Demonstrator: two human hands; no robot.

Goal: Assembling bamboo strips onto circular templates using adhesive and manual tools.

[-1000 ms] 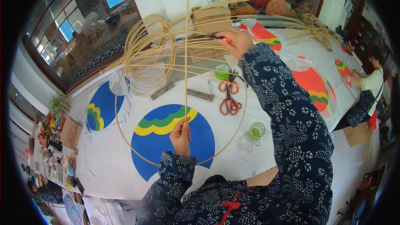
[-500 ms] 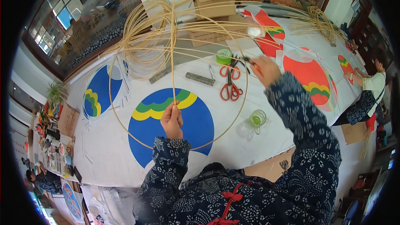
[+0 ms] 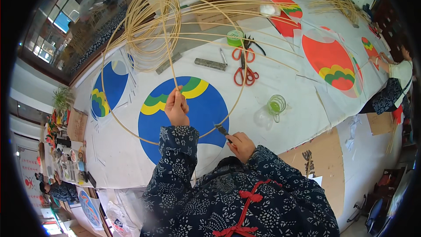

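In my left hand [image 3: 176, 108], closed fingers pinch the lower end of a long thin cane strip [image 3: 168, 44], which runs up past the top edge. A large thin cane hoop [image 3: 144, 139] hangs over the table and passes behind my left wrist. My right hand [image 3: 242, 145] is closed on a small dark-handled tool [image 3: 222, 130] of a kind I cannot make out. The tool's tip lies close to the hoop's lower right side. Beneath is a round blue sheet [image 3: 206, 105] with scalloped green and yellow bands.
Red-handled scissors [image 3: 246, 77], dark-jawed pliers [image 3: 255, 44], a green tape roll [image 3: 235, 38] and a grey bar [image 3: 210, 64] lie farther off. A glass mug [image 3: 276, 105] stands right. Coiled cane [image 3: 173, 13] fills the back. Another person [image 3: 397, 79] works at the far right.
My right hand has come down and toward me with the tool, from beyond the scissors to the hoop's near edge. My left hand keeps its pinch; the strip now leans more to the left.
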